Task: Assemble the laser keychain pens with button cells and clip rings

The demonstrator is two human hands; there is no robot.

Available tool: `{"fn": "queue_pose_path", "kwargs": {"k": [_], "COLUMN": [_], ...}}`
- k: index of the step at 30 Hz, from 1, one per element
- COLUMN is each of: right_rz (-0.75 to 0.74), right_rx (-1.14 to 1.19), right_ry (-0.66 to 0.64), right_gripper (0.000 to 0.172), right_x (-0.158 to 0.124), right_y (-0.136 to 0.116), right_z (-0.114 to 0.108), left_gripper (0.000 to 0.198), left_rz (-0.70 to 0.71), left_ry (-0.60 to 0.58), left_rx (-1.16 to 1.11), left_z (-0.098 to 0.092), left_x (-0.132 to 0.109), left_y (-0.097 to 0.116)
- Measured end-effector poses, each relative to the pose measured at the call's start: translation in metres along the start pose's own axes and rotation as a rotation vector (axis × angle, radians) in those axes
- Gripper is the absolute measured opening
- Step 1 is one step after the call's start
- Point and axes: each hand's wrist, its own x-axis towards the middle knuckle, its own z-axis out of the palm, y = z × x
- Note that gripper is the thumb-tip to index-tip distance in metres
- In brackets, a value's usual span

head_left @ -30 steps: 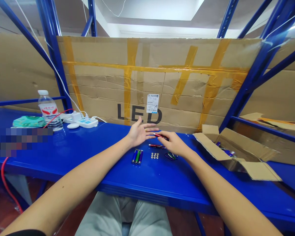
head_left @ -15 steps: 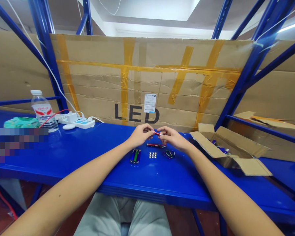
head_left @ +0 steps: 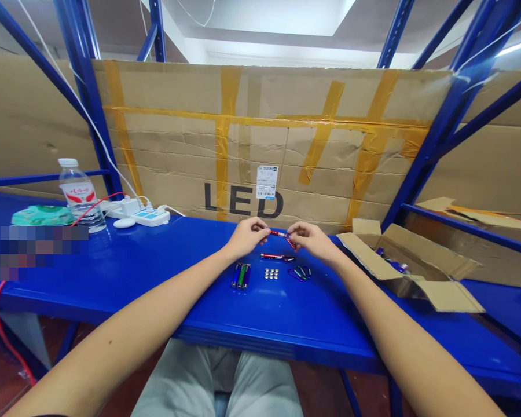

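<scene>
Above the blue table, my left hand [head_left: 248, 236] pinches the left end of a slim red mini flashlight [head_left: 278, 234]. At its other end, the fingers of my right hand [head_left: 310, 240] are closed on a red carabiner [head_left: 291, 242], which hangs at the tube's right end. Just below lies a second red flashlight [head_left: 270, 256] with a clip at its right end. Nearer to me, blue and green tubes [head_left: 242, 277] lie side by side. Several silver button cells [head_left: 271, 273] form rows, and dark coloured carabiners [head_left: 300, 273] lie to their right.
An open cardboard box [head_left: 410, 255] with blue parts inside stands on the right. At the left are a water bottle [head_left: 81, 197], a green tissue pack [head_left: 42, 215] and a power strip [head_left: 150, 216]. A large cardboard panel [head_left: 178, 156] closes off the back.
My right fingers have shifted slightly right along the held flashlight, toward its end. More of the tube and the red carabiner now show between my hands.
</scene>
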Motion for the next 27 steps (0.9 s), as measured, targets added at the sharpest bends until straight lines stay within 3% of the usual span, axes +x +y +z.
{"fn": "queue_pose_path", "kwargs": {"k": [6,10,16,20,27], "right_rz": [-0.121,-0.183,-0.078,-0.052,-0.020], "right_rx": [-0.362,-0.577,-0.559,-0.498,-0.532], "right_ry": [-0.001,-0.043,-0.039,-0.058,-0.121], "right_gripper": [0.011,0.018,0.019,0.013,0.018], "right_x": [0.003,0.003,0.006,0.006,0.003], "right_y": [0.013,0.018,0.023,0.024,0.016], "right_z": [-0.001,-0.002,-0.002,-0.002,0.004], "left_gripper": [0.010,0.010,0.011,0.014,0.016], "left_rz": [0.020,0.024,-0.001,-0.021,-0.060], "left_ry": [-0.042,-0.086,-0.147,-0.176,-0.233], "left_rx": [0.241,0.403,0.460,0.466,0.496], "left_z": [0.000,0.002,0.003,0.001,0.000], "left_x": [-0.002,0.000,0.004,0.004,0.004], "left_y": [-0.005,-0.010,-0.013,-0.010,-0.013]}}
